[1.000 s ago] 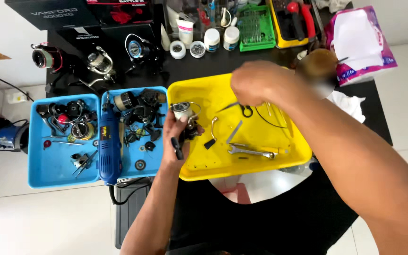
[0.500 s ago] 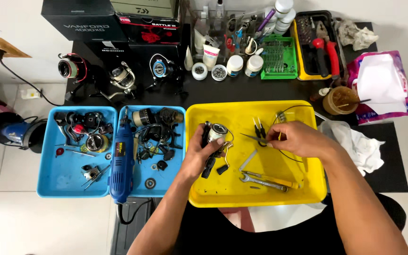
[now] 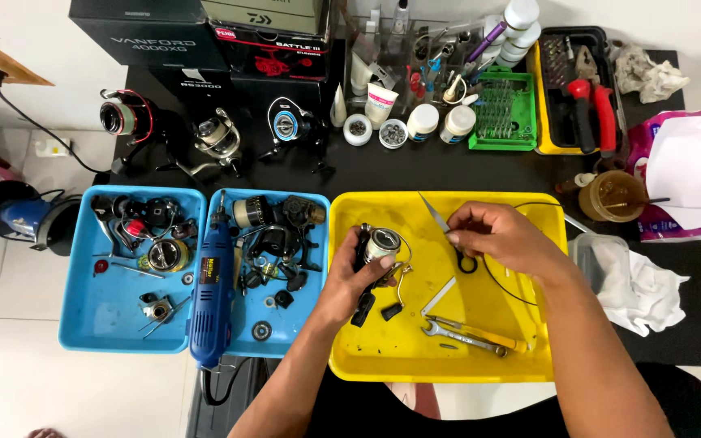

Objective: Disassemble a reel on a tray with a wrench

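Black counter [image 3: 383,174] on a white tile floor, crowded with trays and tools. Left hand [image 3: 350,280] is closed around a fishing reel [image 3: 379,247], gripping the body from below, spool end up, over the left part of the yellow tray [image 3: 342,357]. Right hand [image 3: 501,235] sits just right of the reel over the same tray, fingers pinched narrow on scissors [image 3: 448,231]: blades point up-left past the fingertips, black loop handle shows below the fingers, near the reel but not touching. Thin black wire [image 3: 513,288] curves under the right hand across the tray floor. Below both hands in the tray: wrench [image 3: 460,337] and a yellow-handled tool [image 3: 488,334] lying flat, touching each other. Left of the left hand, two blue trays: the near one [image 3: 318,341] with dark reel parts, the far one [image 3: 75,332] with more parts, and a blue rotary tool [image 3: 212,296] lying across the seam between them. Above the hands: three reels standing on the counter, small jars, green bit rack [image 3: 503,113], yellow tool box with red pliers [image 3: 590,109]. Right of the right hand: brown jar [image 3: 610,195], white rags [image 3: 634,280].
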